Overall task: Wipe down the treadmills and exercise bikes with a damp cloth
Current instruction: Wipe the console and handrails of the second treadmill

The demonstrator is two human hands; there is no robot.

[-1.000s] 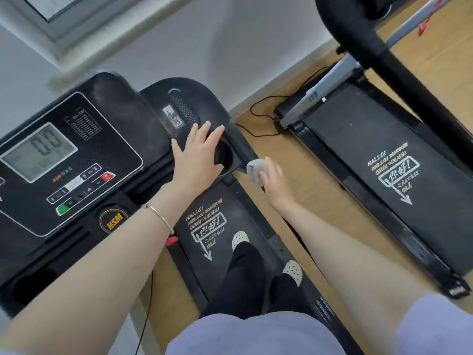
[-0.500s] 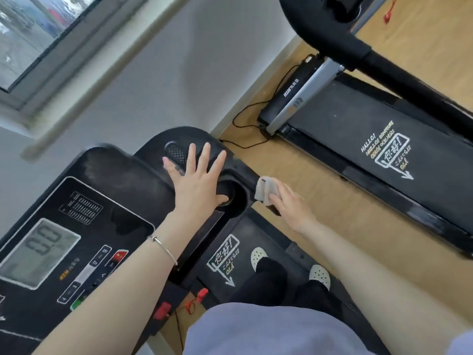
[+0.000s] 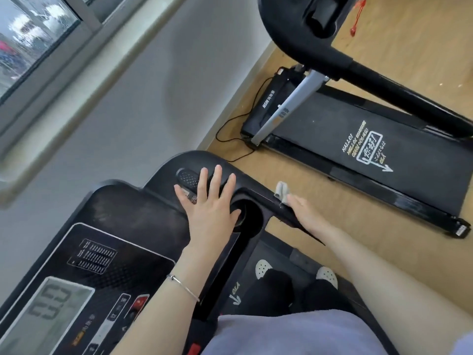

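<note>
I stand on a black treadmill whose console (image 3: 122, 226) fills the lower left. My left hand (image 3: 211, 208) lies flat, fingers spread, on the console's right end beside the round cup holder (image 3: 252, 219). My right hand (image 3: 303, 213) holds a small grey cloth (image 3: 281, 191) against the right handrail (image 3: 268, 198); the fingers wrap over the rail's far side and are mostly hidden.
A second black treadmill (image 3: 358, 139) stands to the right on the wooden floor (image 3: 332, 221), its handrail (image 3: 384, 83) arching overhead. A black power cable (image 3: 235, 134) lies by the wall. A window (image 3: 33, 39) is at the upper left. My feet (image 3: 263, 269) stand on the belt.
The camera tilted up and right. My right hand slid the cloth forward along the handrail toward the console's corner. My left hand stayed flat on the console.
</note>
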